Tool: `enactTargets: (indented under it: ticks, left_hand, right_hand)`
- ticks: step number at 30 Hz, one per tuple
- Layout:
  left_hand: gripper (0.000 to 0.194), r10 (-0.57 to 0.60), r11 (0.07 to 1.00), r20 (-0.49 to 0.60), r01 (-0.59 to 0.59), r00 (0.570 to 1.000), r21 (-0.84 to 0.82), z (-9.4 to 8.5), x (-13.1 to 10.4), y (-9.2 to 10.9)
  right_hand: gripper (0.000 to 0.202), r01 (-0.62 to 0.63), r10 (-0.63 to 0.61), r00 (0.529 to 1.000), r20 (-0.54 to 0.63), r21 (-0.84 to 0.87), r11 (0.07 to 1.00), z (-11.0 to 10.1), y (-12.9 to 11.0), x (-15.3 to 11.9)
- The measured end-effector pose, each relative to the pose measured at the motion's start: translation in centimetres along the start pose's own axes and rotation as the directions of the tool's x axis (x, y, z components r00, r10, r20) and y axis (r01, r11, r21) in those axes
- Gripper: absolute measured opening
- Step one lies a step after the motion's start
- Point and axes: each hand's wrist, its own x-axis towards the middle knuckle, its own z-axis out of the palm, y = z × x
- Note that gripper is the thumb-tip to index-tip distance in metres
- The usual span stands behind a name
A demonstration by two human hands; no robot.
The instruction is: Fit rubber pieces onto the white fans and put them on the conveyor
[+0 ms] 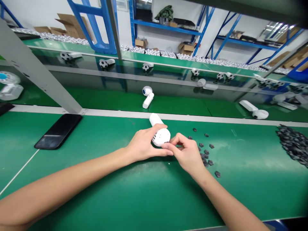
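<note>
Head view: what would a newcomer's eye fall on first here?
The white gadget near the middle, held in the left hand with the right hand at its lower rim. Then the heap of black pieces at the table's far right, and the black phone lying at left.

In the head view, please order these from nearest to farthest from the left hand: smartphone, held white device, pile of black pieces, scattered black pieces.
1. White device: in the left hand.
2. Scattered black pieces: to the right, beside the right hand.
3. Smartphone: lying on the left.
4. Pile of black pieces: at the far right.
</note>
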Motion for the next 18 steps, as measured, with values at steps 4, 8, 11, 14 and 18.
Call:
enactTargets:
  ticks: [4,8,11,14,18]
  left_hand:
    - [0.08,0.038,0.999,0.001,-0.038,0.999,0.036,0.0,0.2,-0.4]
    - [0.079,0.044,0.998,0.007,-0.045,0.999,0.041,-0.2,0.3,-0.2]
    - [0.08,0.038,0.998,0.022,-0.039,0.999,0.04,-0.5,0.5,0.0]
    - [0.08,0.033,0.998,0.051,-0.036,0.998,0.058,-1.0,0.8,0.1]
    - [0.067,0.026,0.994,0.045,-0.03,0.999,0.1,-1.4,1.0,0.1]
  right_hand:
    - [0.037,0.009,-0.009,1.0,-0.002,0.009,1.0,0.1,0.1,0.1]
    - [0.036,0.029,-0.029,1.0,-0.007,0.029,0.999,0.1,0.3,0.1]
    - [0.034,0.044,-0.044,0.999,-0.003,0.017,0.999,0.2,0.6,0.1]
    - [0.029,0.116,-0.115,0.993,0.022,-0.062,0.991,0.5,0.7,-0.1]
    - [0.026,0.193,-0.187,0.98,0.062,-0.12,0.974,0.3,0.1,-0.3]
